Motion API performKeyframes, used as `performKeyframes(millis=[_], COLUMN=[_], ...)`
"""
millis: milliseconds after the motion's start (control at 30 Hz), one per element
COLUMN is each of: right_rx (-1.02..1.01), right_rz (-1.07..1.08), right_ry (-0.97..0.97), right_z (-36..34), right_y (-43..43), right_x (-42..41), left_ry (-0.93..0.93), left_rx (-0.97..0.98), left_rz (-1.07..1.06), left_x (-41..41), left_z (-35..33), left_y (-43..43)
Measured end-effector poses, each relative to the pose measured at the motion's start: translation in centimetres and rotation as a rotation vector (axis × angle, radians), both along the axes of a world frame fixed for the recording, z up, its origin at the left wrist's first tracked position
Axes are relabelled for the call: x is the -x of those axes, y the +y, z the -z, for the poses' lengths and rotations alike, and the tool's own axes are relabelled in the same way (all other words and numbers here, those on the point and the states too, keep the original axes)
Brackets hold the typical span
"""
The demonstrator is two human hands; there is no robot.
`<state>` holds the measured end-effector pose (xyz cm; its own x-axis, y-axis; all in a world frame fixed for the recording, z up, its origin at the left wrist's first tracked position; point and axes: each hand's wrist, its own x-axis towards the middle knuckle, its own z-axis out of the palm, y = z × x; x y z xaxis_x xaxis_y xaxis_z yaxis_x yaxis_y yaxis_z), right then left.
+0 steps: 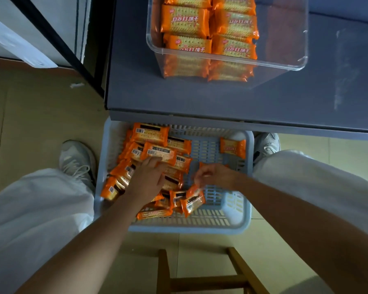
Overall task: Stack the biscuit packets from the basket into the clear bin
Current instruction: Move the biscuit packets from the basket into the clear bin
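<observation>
A pale blue slotted basket [249, 187] sits on the floor between my feet. Several orange biscuit packets [151, 133] are heaped in its left half, and a single packet [233, 147] lies at its far right. My left hand [148, 179] reaches into the heap, its fingers lying stretched over a packet [160, 152]. My right hand [216, 176] is curled over the basket's middle and pinches a packet [193, 200] by its end. The clear bin [293, 64] stands on the grey table [200, 98], with packets [185, 22] stacked in two rows in its left part.
The table's front edge overhangs the basket's far side. My legs in white trousers and pale shoes [77, 160] flank the basket. A wooden stool frame [202, 281] stands below my arms. A black metal post [57, 41] slants at the left by the wall.
</observation>
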<state>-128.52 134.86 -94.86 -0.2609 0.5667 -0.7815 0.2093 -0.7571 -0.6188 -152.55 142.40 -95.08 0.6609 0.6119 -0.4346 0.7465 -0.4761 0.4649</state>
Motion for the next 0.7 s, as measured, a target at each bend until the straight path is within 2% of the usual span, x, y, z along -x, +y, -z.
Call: performKeyframes(millis=[67,167,300,367,500,700], right_rx=[-0.046,-0.039,-0.004,-0.009,-0.063,-0.110], right_rz=[0.033,0.112,0.134,0.122,0.161,0.211], right_ry=[0.066,0.195,0.336,0.314,0.155,0.048], right_z=[-1.5,-3.1,-4.9,-5.2,-5.2,-4.8], right_y=[0.8,1.7,2.2,2.1,1.6,1.2], right_x=[-0.1,-0.1,-0.3,-0.4,-0.6,0.2], left_ry=[-0.125,-0.106,-0.192,-0.276,-0.369,-0.345], left_rx=[0.173,0.624,1.032,1.091,1.056,1.071], left_rz=[-0.146,-0.485,-0.901,-0.995,-1.130,-1.101], left_x=[-0.5,-1.6,-2.3,-2.4,-2.1,-1.4], left_z=[-0.7,-1.7,-2.7,-3.5,-4.6,-4.9], left_y=[-0.4,-0.9,-0.8,-0.7,-0.1,0.1])
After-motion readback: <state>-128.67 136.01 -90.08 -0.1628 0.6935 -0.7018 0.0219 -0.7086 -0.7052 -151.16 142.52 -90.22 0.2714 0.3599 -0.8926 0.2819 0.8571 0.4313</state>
